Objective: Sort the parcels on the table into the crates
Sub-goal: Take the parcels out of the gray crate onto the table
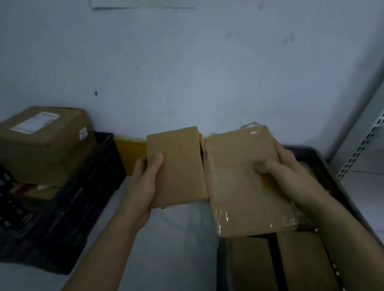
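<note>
Left hand (146,185) gripping small brown parcel (176,165), thumb on top, at 12 o'clock over counter (173,252). Right hand (288,178) gripping larger taped parcel (241,180), thumb on top, above gray crate (324,170) at 3 o'clock. Black crate (60,228) at 9 o'clock.

A small brown parcel (176,168) is held up by its left edge, thumb across its face. Just beside it on the right, a larger brown parcel (243,180) with shiny clear tape at its corners is held over a grey crate (324,170) that has cardboard parcels inside. To the left on the table, a black slatted crate (60,228) holds a stack of brown boxes (41,145), the top one labelled.
</note>
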A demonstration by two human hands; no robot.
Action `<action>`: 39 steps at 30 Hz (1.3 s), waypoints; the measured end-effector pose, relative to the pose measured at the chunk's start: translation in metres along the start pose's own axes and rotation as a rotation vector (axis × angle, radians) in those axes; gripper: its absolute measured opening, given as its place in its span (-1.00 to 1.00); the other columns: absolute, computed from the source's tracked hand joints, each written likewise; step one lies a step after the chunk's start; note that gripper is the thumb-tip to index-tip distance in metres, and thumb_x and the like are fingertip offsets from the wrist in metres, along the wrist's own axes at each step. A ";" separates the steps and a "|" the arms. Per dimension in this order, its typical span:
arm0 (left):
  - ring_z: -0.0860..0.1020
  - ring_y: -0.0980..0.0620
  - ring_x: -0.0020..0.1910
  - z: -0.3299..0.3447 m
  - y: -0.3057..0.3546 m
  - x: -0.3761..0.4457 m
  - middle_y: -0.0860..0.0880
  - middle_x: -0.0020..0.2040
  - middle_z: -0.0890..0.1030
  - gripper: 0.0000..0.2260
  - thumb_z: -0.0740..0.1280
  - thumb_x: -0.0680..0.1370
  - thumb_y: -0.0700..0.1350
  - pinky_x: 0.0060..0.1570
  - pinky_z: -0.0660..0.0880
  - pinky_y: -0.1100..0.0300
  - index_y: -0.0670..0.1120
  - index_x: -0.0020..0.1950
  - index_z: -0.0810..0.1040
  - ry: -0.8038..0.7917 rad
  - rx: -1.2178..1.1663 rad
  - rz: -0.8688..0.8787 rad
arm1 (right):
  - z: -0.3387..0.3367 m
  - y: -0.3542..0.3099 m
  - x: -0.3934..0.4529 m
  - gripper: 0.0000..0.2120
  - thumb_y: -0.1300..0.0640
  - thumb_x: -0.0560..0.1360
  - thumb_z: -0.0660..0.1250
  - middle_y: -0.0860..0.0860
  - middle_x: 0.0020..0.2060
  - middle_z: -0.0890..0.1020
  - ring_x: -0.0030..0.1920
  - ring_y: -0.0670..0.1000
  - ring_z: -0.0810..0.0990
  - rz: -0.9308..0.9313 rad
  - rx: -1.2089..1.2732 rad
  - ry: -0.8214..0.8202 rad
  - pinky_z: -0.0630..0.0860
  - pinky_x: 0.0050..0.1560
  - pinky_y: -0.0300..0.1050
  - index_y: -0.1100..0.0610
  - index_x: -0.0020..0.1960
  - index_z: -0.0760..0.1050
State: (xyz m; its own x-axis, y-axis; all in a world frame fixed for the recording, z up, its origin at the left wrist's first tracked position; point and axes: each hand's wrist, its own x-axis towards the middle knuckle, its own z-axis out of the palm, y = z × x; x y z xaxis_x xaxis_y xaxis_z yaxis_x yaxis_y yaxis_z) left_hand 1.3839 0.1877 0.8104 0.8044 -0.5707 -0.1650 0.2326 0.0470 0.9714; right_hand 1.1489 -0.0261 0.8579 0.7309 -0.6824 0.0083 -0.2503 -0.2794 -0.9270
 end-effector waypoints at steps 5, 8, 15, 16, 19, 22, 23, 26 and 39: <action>0.66 -0.07 0.19 -0.098 0.004 0.033 0.00 0.26 0.64 -0.48 0.40 0.55 0.37 0.11 0.66 -0.15 0.13 0.40 0.50 0.084 0.054 -0.113 | 0.091 -0.019 0.026 -0.40 -0.34 0.38 0.42 -0.45 0.13 0.59 0.07 -0.19 0.68 0.024 0.052 -0.029 0.61 -0.03 -0.04 -0.64 0.37 0.33; 0.60 -0.08 0.28 -0.144 -0.003 0.051 0.05 0.33 0.60 -0.50 0.46 0.53 0.33 0.10 0.69 -0.21 0.28 0.43 0.50 -0.041 -0.003 -0.261 | 0.146 -0.011 0.044 -0.53 -0.37 0.41 0.47 -0.29 0.16 0.65 0.04 -0.17 0.69 0.060 0.080 0.056 0.60 -0.04 -0.05 -0.46 0.29 0.47; 0.60 -0.12 0.26 -0.200 -0.045 0.095 -0.03 0.37 0.54 -0.24 0.45 0.51 0.36 0.03 0.72 -0.18 0.17 0.63 0.28 0.022 0.115 -0.319 | 0.235 0.044 0.061 -0.39 -0.51 0.35 0.47 -0.40 0.19 0.66 0.10 -0.23 0.71 0.257 0.073 -0.098 0.65 0.04 -0.15 -0.63 0.36 0.37; 0.60 -0.12 0.23 -0.203 -0.051 0.104 -0.03 0.34 0.55 -0.24 0.44 0.50 0.38 0.00 0.73 -0.16 0.14 0.61 0.29 0.043 0.132 -0.327 | 0.244 0.054 0.066 -0.33 -0.46 0.35 0.49 -0.31 0.23 0.68 0.14 -0.14 0.72 0.279 0.092 -0.082 0.68 0.11 -0.06 -0.56 0.42 0.38; 0.61 -0.10 0.20 -0.209 -0.068 0.131 -0.02 0.29 0.57 -0.27 0.39 0.53 0.41 -0.02 0.73 -0.16 0.09 0.58 0.31 0.063 0.217 -0.331 | 0.270 0.085 0.086 -0.22 -0.37 0.46 0.52 -0.15 0.39 0.60 0.30 0.03 0.63 0.340 0.083 0.004 0.63 0.31 0.21 -0.30 0.61 0.32; 0.62 -0.11 0.18 -0.213 -0.089 0.157 -0.04 0.27 0.60 -0.34 0.34 0.58 0.39 0.09 0.70 -0.21 0.08 0.58 0.37 0.102 0.272 -0.358 | 0.297 0.110 0.111 -0.18 -0.37 0.53 0.46 -0.09 0.51 0.49 0.35 0.04 0.56 0.366 0.039 0.090 0.60 0.31 0.16 -0.18 0.67 0.25; 0.62 -0.12 0.18 -0.214 -0.096 0.165 -0.04 0.28 0.60 -0.36 0.33 0.60 0.38 0.15 0.67 -0.23 0.07 0.57 0.39 0.116 0.290 -0.376 | 0.307 0.119 0.119 -0.19 -0.37 0.55 0.43 -0.08 0.53 0.46 0.35 0.04 0.54 0.377 0.023 0.103 0.58 0.28 0.13 -0.17 0.68 0.22; 0.61 -0.16 0.22 -0.217 -0.115 0.191 -0.09 0.33 0.59 -0.38 0.28 0.64 0.34 0.26 0.61 -0.24 0.01 0.60 0.37 0.139 0.351 -0.411 | 0.333 0.146 0.142 -0.22 -0.35 0.62 0.33 0.00 0.60 0.39 0.47 0.15 0.49 0.392 -0.002 0.081 0.54 0.38 0.22 -0.14 0.72 0.11; 0.28 -0.20 0.60 -0.204 -0.163 0.288 -0.12 0.70 0.13 -0.11 0.41 0.66 0.12 0.52 0.38 -0.15 0.08 0.74 -0.16 -0.052 0.806 -0.253 | 0.370 0.205 0.209 -0.05 -0.30 0.62 0.36 0.06 0.70 0.08 0.49 0.23 0.46 0.269 -0.244 -0.157 0.56 0.26 0.04 -0.26 0.73 -0.24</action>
State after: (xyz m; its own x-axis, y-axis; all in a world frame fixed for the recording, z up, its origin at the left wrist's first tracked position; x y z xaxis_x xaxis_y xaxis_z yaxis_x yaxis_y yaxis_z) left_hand 1.6894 0.1834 0.5700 0.7500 -0.5231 -0.4048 -0.0745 -0.6749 0.7341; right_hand 1.4854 0.0244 0.5307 0.7019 -0.6471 -0.2976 -0.5762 -0.2701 -0.7714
